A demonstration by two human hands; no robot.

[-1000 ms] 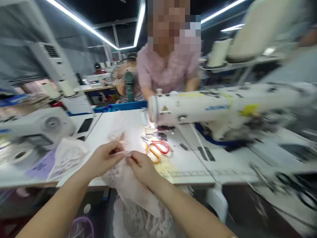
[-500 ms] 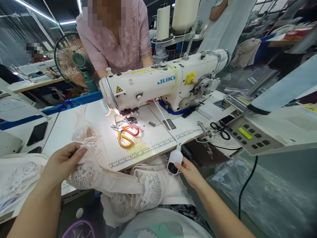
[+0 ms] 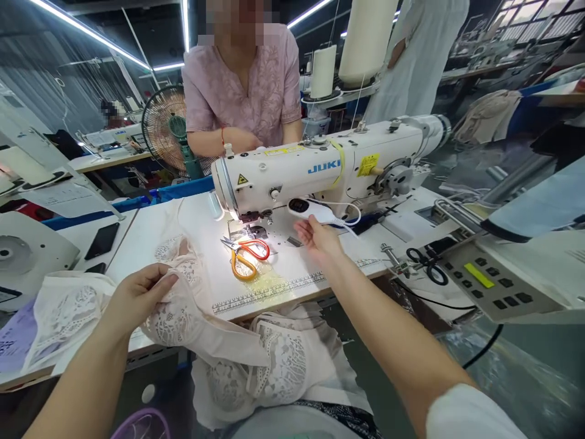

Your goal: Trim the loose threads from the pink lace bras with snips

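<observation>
My left hand (image 3: 139, 296) pinches a pale pink lace garment (image 3: 192, 317) at the near left of the white sewing table (image 3: 320, 274); the fabric trails over the table edge into my lap. My right hand (image 3: 317, 235) is raised over the table and holds a small white corded device (image 3: 313, 210) with a dark display, just in front of the white Juki sewing machine (image 3: 329, 164). Orange-and-red scissors (image 3: 244, 256) lie under the machine's lamp, between my two hands.
A person in a pink top (image 3: 247, 91) stands behind the machine. A control panel (image 3: 489, 280) and small black scissors (image 3: 427, 262) sit at the right. A phone (image 3: 101, 240) lies at the left, beside more lace fabric (image 3: 64, 317). A fan (image 3: 169, 131) stands behind.
My right hand let go of the garment, took the white corded device at the table's front edge and lifted it up to the machine. My left hand stayed on the lace.
</observation>
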